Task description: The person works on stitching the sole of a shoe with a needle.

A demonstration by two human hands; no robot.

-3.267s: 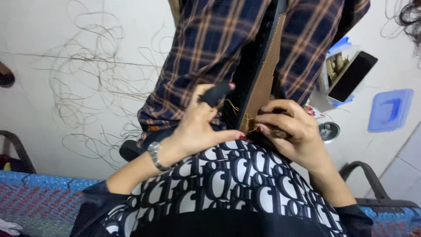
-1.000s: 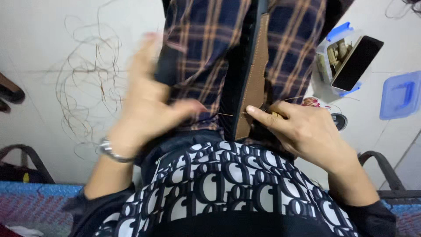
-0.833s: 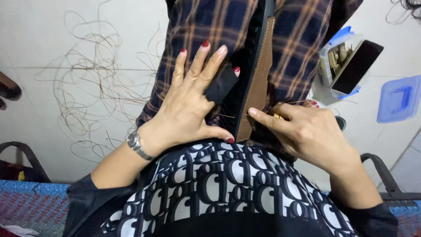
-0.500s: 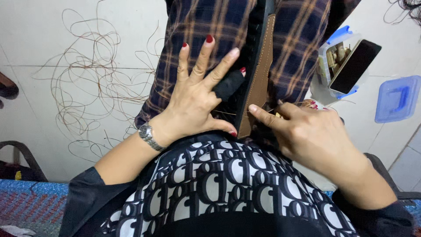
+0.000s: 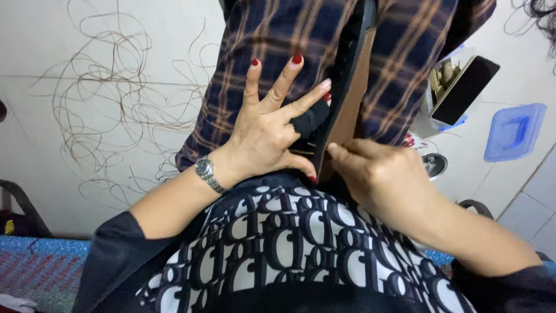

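Shoe sole piece [image 5: 349, 98], black w/ a tan inner face, stands on edge between the knees, running away from the body over the plaid trousers [image 5: 272, 52]. Prob. clamped by the legs so both hands stay free; the clamp itself isn't visible.

Left hand [image 5: 269, 130]: spread wide, fingers fanned upward, palm flat vs. the black side of the sole. Thumb curls under toward the lower end. One finger wears a black sleeve [image 5: 310, 119], likely a guard against thread or needle. Not gripping, more bracing the piece so it can't lean left.

Right hand [image 5: 385, 177]: on the tan side, fingers drawn narrow, index tip touching the sole edge near the bottom. Whether it pinches a needle or thread there, can't tell; too small and partly hidden by the knuckles. The two hands press from opp. sides, which holds the edge steady at the work point.

Wristwatch [image 5: 209, 174] on the left wrist. Black-and-white patterned cloth [image 5: 289, 237] covers the lap right below the hands.

Floor [image 5: 69, 58] to the left: loose tangle of brown thread [image 5: 116, 110], well apart from the sole. To the right: a phone [image 5: 465, 90] leaning on a small box, a blue plastic lid [image 5: 514, 132] near it.
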